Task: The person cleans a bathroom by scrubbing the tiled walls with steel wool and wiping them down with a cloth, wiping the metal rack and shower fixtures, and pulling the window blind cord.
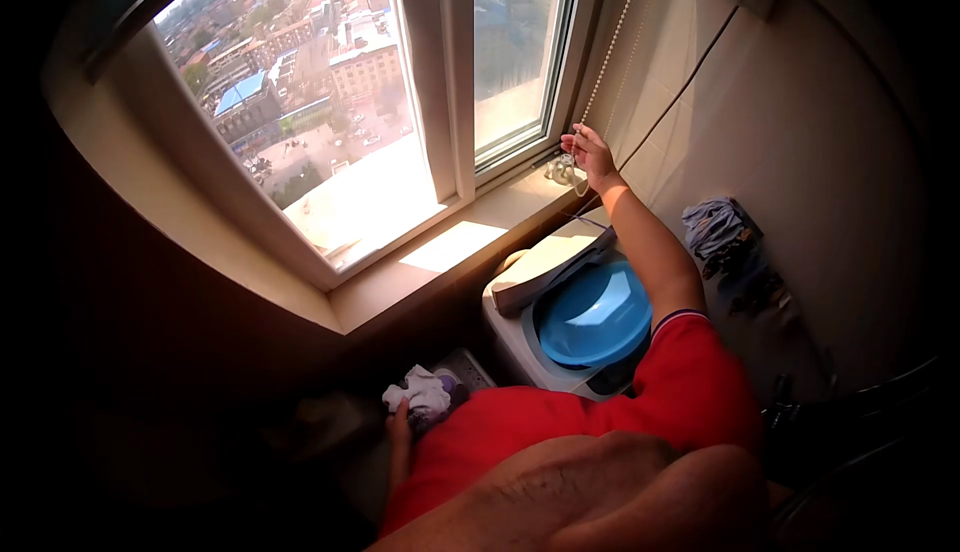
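My right hand [592, 157] is raised at the window corner, its fingers closed on a beaded blind chain [604, 77]. The chain's lower loop hangs just below the fingers, above the windowsill. Down at the left, my left hand [399, 424] holds a crumpled white cloth [420, 392] against my side. Only part of that hand shows, in shadow. Beneath my right forearm, a blue basin [595, 317] sits in the top opening of a white washing machine [510, 327], whose lid is raised.
A window [300, 82] with a broad frame looks out over buildings far below. Its sill [400, 277] is partly sunlit, with a small pale object [562, 169] at the right end. Dark and grey cloths [722, 232] hang by the right wall. A cable [690, 77] runs down that wall.
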Demonstrator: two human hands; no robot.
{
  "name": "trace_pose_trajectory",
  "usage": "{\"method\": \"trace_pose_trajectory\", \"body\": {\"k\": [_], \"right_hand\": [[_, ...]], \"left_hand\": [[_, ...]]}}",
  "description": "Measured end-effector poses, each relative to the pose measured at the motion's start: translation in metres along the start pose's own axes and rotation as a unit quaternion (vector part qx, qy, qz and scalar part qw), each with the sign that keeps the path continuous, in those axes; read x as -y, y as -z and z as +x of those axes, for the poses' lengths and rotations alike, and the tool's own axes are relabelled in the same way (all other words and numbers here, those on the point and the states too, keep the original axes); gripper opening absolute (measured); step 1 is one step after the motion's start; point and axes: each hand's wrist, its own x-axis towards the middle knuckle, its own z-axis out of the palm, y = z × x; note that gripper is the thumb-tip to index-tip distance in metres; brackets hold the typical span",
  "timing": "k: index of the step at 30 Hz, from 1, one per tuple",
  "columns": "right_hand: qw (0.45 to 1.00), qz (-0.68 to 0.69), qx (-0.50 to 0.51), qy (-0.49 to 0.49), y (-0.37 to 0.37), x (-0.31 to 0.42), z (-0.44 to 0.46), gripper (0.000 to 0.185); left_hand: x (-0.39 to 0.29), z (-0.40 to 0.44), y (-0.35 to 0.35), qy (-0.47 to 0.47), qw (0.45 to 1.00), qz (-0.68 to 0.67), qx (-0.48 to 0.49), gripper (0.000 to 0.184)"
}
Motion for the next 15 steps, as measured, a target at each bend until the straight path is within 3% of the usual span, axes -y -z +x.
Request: {"method": "trace_pose_trajectory", "body": {"k": [3,7,11,15], "right_hand": [[0.994,0.111,-0.005,-0.004,-0.025,0.05,0.003,0.064],[0.986,0.163,-0.04,0.027,-0.035,0.11,0.043,0.055],[0.979,0.147,-0.119,0.08,-0.049,0.188,0.083,0.038],[0.975,0.085,-0.133,0.155,-0.065,0.24,0.085,0.024]], "left_hand": [[-0.016,-0.017,0.001,0.023,1.0,0.019,0.007,0.05],[-0.005,-0.008,0.007,0.018,0.999,-0.027,0.022,0.049],[0.02,0.011,0.022,-0.005,1.0,0.016,-0.009,0.047],[0.016,0.001,0.021,-0.021,0.999,0.025,-0.013,0.045]]}}
